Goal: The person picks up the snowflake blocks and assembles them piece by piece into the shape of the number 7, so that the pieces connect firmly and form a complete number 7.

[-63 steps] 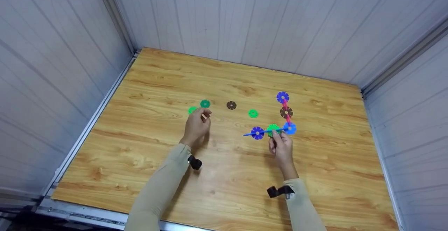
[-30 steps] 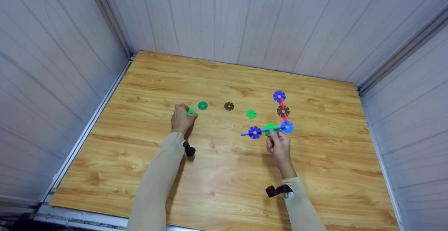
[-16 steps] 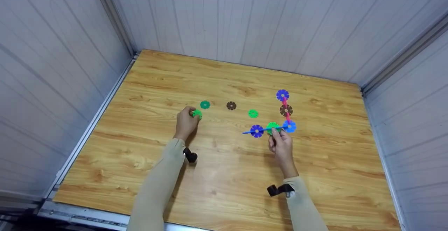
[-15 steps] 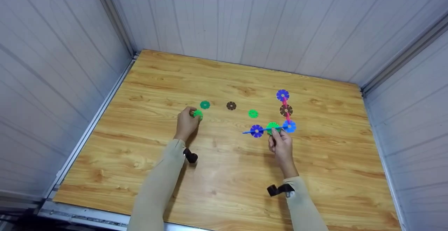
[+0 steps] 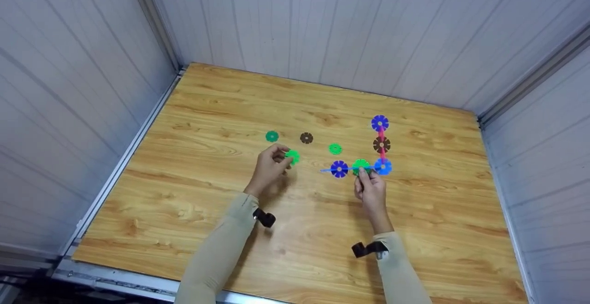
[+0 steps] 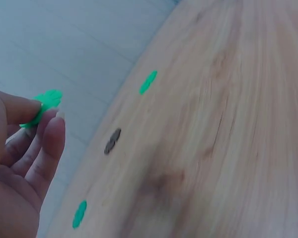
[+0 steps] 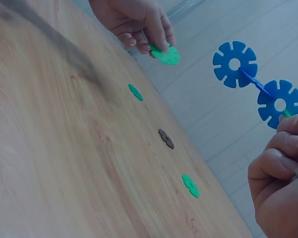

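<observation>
My left hand [image 5: 269, 166] pinches a bright green snowflake disc [image 5: 292, 157] between thumb and fingers, raised above the table. In the left wrist view that disc [image 6: 44, 106] is tilted, partly covered by the fingertips. My right hand [image 5: 372, 193] holds an L-shaped chain of slotted snowflake discs by its green disc [image 5: 361, 165]. Leftward from there run a purple disc [image 5: 339, 169] and a blue one seen edge-on. At the corner is a light blue disc [image 5: 383, 166]; beyond it stand pink edge-on pieces, a brown disc [image 5: 381, 144] and another purple disc [image 5: 380, 123].
Three loose discs lie flat on the wooden table [image 5: 184, 202]: a dark green one [image 5: 272, 136], a brown one [image 5: 306, 138] and a bright green one [image 5: 335, 149]. Pale panel walls [image 5: 304, 27] enclose the back and both sides.
My left hand reached the far-left green disc, picked it up off the table and carried it rightward, closer to the chain. The right hand stays nearly in place, the chain turned slightly.
</observation>
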The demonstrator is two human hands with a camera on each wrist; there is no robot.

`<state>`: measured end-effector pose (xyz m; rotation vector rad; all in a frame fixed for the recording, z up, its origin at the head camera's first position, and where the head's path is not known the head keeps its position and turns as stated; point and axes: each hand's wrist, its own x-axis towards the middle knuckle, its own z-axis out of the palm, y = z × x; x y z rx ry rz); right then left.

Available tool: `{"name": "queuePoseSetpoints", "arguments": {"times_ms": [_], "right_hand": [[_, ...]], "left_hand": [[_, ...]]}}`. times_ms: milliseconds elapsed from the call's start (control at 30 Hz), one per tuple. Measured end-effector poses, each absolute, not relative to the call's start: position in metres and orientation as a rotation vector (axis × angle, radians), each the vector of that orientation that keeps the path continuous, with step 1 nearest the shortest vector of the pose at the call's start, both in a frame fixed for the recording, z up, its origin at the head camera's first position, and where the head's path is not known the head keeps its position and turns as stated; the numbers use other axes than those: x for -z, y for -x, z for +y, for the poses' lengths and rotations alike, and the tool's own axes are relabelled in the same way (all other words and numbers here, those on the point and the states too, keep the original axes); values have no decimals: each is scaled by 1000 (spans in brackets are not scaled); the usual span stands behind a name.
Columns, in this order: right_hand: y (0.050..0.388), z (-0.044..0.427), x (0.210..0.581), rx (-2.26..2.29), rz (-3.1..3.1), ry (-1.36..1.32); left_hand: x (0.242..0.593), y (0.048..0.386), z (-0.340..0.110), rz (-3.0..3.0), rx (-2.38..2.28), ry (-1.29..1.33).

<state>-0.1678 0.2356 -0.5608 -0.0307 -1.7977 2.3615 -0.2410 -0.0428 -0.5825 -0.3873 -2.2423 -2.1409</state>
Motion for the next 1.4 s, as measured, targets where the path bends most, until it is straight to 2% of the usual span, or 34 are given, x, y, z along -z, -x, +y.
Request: {"name": "queuePoseSetpoints", "arguments": {"times_ms": [233,400,1000,1400], "right_hand": [[169,237,564,-2394,-1755,-36],[170,237,566,-2416,-1698,-95],[171,230,563,-2437,-1684,-104],[168,231,565,-2448,-1686,-143]], "left_hand": [[541,213,-27,-2190,2202,592],[533,209,-20,-2178,2200,691],[528,207,-14,-2230,2161,759],[525,205,-8,-2244,2176,655]]}}
